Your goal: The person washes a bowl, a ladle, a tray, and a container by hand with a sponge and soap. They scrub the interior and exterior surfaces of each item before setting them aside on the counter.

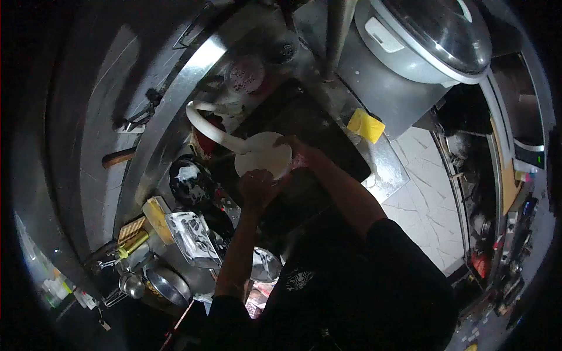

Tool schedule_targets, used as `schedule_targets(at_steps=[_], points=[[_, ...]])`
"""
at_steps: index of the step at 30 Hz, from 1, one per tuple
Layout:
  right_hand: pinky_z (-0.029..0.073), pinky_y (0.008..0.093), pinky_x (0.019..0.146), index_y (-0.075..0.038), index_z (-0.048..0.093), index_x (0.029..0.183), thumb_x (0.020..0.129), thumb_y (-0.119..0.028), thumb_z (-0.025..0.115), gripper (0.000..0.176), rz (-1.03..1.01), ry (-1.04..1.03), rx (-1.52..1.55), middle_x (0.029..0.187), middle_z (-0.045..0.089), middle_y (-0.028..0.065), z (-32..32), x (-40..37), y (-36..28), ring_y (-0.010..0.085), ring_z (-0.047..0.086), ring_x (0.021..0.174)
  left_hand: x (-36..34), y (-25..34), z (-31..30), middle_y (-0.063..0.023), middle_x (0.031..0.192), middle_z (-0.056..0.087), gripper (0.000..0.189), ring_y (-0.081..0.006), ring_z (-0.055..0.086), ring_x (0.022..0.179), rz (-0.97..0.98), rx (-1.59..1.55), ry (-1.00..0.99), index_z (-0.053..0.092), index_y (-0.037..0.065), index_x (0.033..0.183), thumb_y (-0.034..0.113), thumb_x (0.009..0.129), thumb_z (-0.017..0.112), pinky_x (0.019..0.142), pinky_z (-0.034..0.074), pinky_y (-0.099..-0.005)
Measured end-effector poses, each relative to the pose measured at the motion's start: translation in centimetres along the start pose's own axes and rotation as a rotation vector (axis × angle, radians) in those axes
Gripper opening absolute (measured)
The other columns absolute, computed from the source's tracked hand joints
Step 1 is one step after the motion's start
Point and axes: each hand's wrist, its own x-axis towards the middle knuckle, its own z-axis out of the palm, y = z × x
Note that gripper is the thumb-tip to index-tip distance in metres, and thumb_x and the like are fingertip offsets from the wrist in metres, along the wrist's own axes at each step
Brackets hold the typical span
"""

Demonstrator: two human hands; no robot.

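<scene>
Over the dark sink basin (339, 153), a round white plate (263, 149) is held between my two hands. My left hand (257, 188) grips its near edge, with the fingers curled at the rim. On the right side, my right hand (301, 154) has hold of the rim, its fingers reaching onto the plate. The end of a white curved faucet (212, 132) reaches over the plate's left part. Whether water is running cannot be made out. The undersides of both hands are hidden.
A yellow sponge or cloth (366, 125) lies on the right ledge. Behind it stands a large lidded pot or cooker (404, 44). At left are a black bowl with suds (190, 178), a soapy metal tray (192, 238), and a metal pan (168, 285).
</scene>
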Motion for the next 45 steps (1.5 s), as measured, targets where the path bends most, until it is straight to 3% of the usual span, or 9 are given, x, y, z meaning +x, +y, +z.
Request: schedule_targets(at_steps=[5,8,11,14,17,19,32,36,45], points=[[0.047,0.0411,0.098,-0.007,0.046,0.135,0.077,-0.025,0.068,0.065,-0.059,0.128,0.106,0.126,0.056,0.0120,2.7,-3.9,-5.5,0.0268,0.055,0.115,-1.2,-1.8,1.9,-0.0051,0.097,0.066,0.021,-0.0222,0.064,0.093,0.317,-0.311,0.096,0.065,0.014,0.079,0.033,0.075,0.073,0.075,0.053,-0.0341],[0.046,0.0401,0.098,-0.007,0.044,0.138,0.078,-0.021,0.067,0.066,-0.283,0.180,-0.095,0.128,0.056,0.0107,2.2,-5.3,-5.1,0.0238,0.055,0.116,-0.2,-1.9,3.0,-0.0076,0.104,0.067,0.015,-0.0228,0.064,0.098,0.324,-0.095,0.314,0.068,0.013,0.088,0.025,0.080,0.068,0.082,0.053,-0.0351],[0.046,0.0399,0.098,-0.006,0.045,0.138,0.080,-0.022,0.066,0.063,-0.374,0.052,-0.124,0.127,0.057,0.0111,3.4,-5.6,-7.9,0.0220,0.055,0.117,0.1,-1.1,5.3,-0.0092,0.109,0.066,0.023,-0.0266,0.063,0.102,0.158,-0.505,0.235,0.067,0.013,0.103,0.019,0.081,0.065,0.087,0.052,-0.0385],[0.045,0.0409,0.098,-0.005,0.052,0.133,0.082,-0.028,0.067,0.057,-0.221,0.293,-0.709,0.123,0.060,0.0115,2.8,-4.3,-10.1,0.0242,0.056,0.116,-0.2,-1.3,7.0,-0.0116,0.114,0.066,0.036,-0.0283,0.062,0.105,0.280,-0.353,0.239,0.063,0.009,0.118,0.017,0.082,0.064,0.090,0.050,-0.0422],[0.047,0.0417,0.094,-0.003,0.059,0.123,0.085,-0.034,0.066,0.050,0.052,0.436,-1.859,0.110,0.066,0.0113,1.4,0.7,-6.6,0.0267,0.061,0.108,-1.9,-0.7,9.0,-0.0108,0.115,0.066,0.030,-0.0296,0.058,0.114,0.031,-0.641,-0.125,0.068,0.008,0.111,0.021,0.085,0.060,0.096,0.046,-0.0433],[0.048,0.0414,0.090,-0.003,0.061,0.119,0.087,-0.036,0.064,0.047,0.004,0.352,-1.933,0.106,0.066,0.0105,5.8,0.7,-8.1,0.0256,0.062,0.103,-2.9,1.3,5.8,-0.0138,0.109,0.067,0.030,-0.0300,0.061,0.107,-0.210,-0.796,-0.178,0.069,0.006,0.109,0.027,0.090,0.059,0.094,0.047,-0.0424],[0.048,0.0421,0.083,-0.005,0.063,0.111,0.094,-0.036,0.056,0.036,-0.229,0.330,-0.989,0.099,0.066,0.0091,6.4,10.4,-9.1,0.0213,0.062,0.093,-10.6,2.9,6.8,-0.0167,0.122,0.059,0.067,-0.0291,0.062,0.105,-1.023,-2.372,-0.120,0.047,0.001,0.133,0.049,0.088,0.062,0.089,0.051,-0.0411],[0.048,0.0423,0.080,-0.005,0.064,0.108,0.097,-0.036,0.054,0.035,-0.220,0.380,-0.747,0.097,0.066,0.0087,7.2,12.0,-10.9,0.0200,0.062,0.090,-12.4,3.6,2.2,-0.0163,0.128,0.055,0.071,-0.0323,0.056,0.113,-0.815,-1.977,0.041,0.044,0.004,0.136,0.056,0.089,0.054,0.094,0.047,-0.0477],[0.044,0.0469,0.091,-0.008,0.060,0.116,0.094,-0.036,0.053,0.037,-0.423,0.597,-1.366,0.121,0.057,0.0138,5.6,5.2,-13.1,0.0318,0.054,0.112,-16.1,3.2,1.5,-0.0145,0.139,0.048,0.074,-0.0373,0.046,0.126,-0.831,-2.497,0.123,0.039,0.010,0.142,0.065,0.093,0.038,0.103,0.038,-0.0588]])
